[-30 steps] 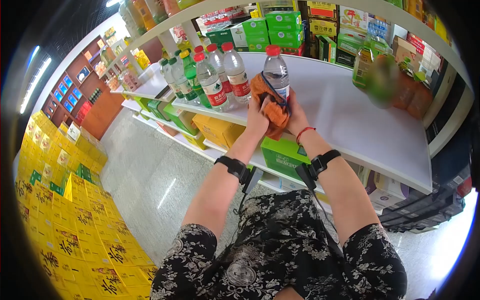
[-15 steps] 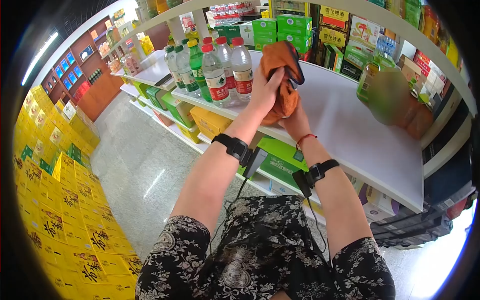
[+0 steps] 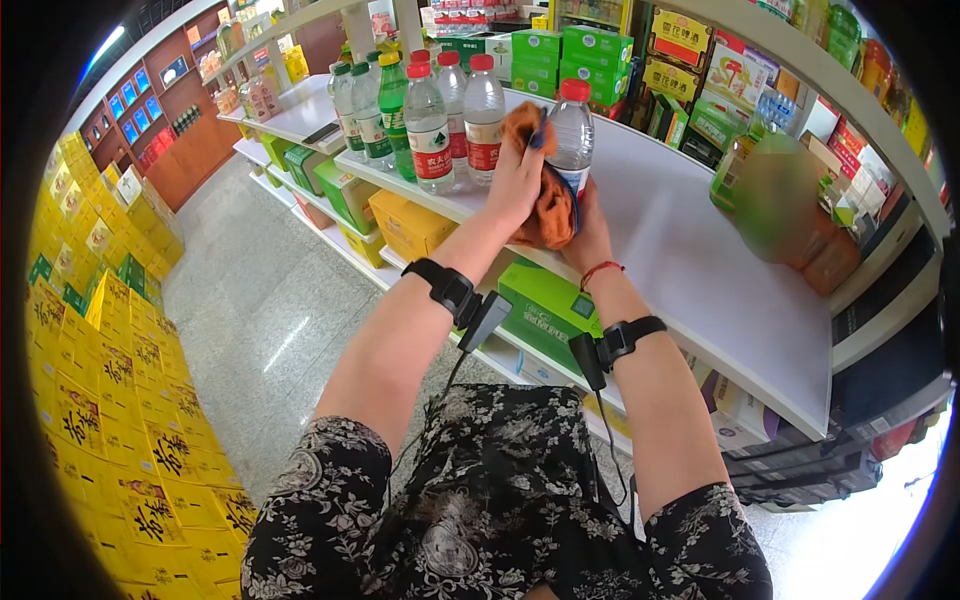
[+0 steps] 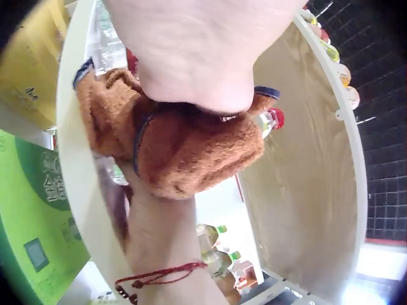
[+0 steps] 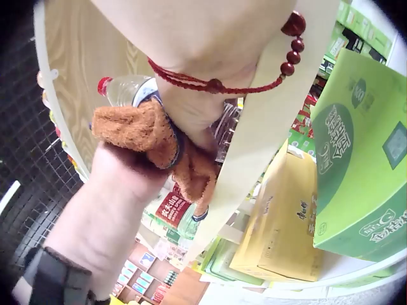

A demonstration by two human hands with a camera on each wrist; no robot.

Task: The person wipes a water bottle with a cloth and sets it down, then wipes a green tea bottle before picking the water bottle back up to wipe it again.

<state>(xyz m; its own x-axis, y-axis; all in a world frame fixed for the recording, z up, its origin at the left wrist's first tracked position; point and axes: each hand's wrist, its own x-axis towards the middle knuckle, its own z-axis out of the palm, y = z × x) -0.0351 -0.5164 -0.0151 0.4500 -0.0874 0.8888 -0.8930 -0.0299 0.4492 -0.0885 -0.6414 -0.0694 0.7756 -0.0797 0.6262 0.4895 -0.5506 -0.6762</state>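
Observation:
A clear plastic water bottle [image 3: 572, 140] with a red cap stands upright over the white shelf [image 3: 690, 270]. My right hand [image 3: 592, 228] grips its lower part, the fingers partly hidden behind an orange-brown cloth [image 3: 557, 212] with dark blue edging. On the bottle's left side, my left hand [image 3: 515, 188] holds the cloth bunched against it. The left wrist view shows the cloth [image 4: 197, 152] folded below the left hand [image 4: 197, 57], with the red cap [image 4: 276, 119] poking out beyond. In the right wrist view the cloth [image 5: 137, 130] covers much of the bottle [image 5: 129, 90].
Left of the hands stand several water bottles [image 3: 428, 130] with red caps, green-capped ones [image 3: 370, 125] and a green bottle [image 3: 393, 115]. Larger bottles [image 3: 735, 170] sit at the shelf's right. Below are green [image 3: 545, 315] and yellow boxes [image 3: 408, 225]; yellow cartons [image 3: 130, 430] are stacked at left.
My left hand has raised the cloth over the bottle's top, hiding the cap, then brought it back down to the bottle's left side. The right hand keeps hold low down.

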